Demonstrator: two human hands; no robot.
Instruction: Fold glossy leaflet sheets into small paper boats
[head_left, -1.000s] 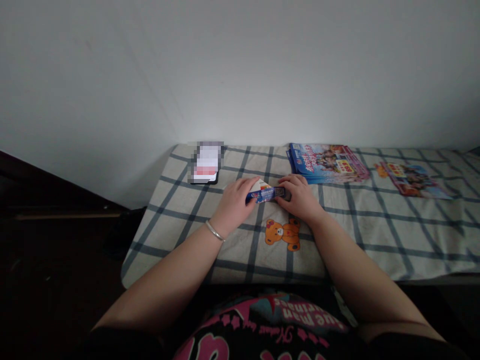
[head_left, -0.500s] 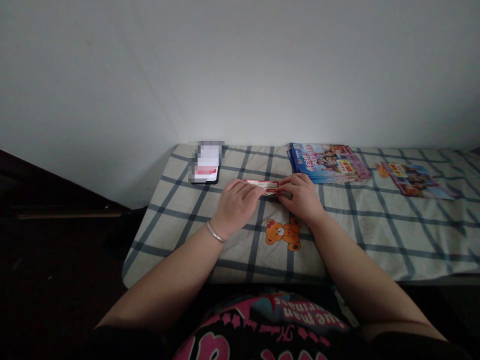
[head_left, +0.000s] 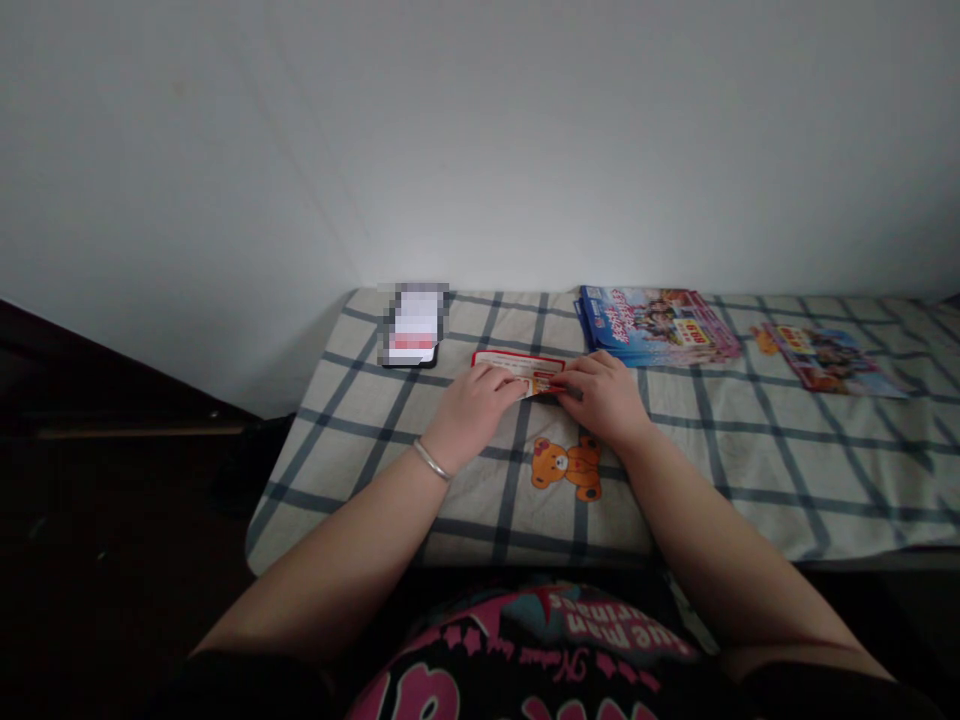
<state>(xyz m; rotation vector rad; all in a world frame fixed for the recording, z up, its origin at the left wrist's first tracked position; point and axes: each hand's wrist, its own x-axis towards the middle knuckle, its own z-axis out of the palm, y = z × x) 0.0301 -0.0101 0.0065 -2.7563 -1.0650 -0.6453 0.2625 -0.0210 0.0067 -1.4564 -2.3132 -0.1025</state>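
I have both hands on a red-edged paper [head_left: 525,364], nearer the far edge of the checked cloth [head_left: 360,440] than the near one. My right hand [head_left: 607,402] pinches its right end; my left hand [head_left: 476,408] lays fingers over it (whether the thumb grips too, I cannot tell). A phone [head_left: 415,330] lies at the far left corner, a stack of flyers [head_left: 652,325] along the far edge

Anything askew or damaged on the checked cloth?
Minor: the leaflet stack isn't squared, its edges uneven on the left, and a separate leaflet lies askew to its right. Pixel blocks over the phone look like image masking, not damage. The held paper is partly hidden; no tear shows. No spill visible.
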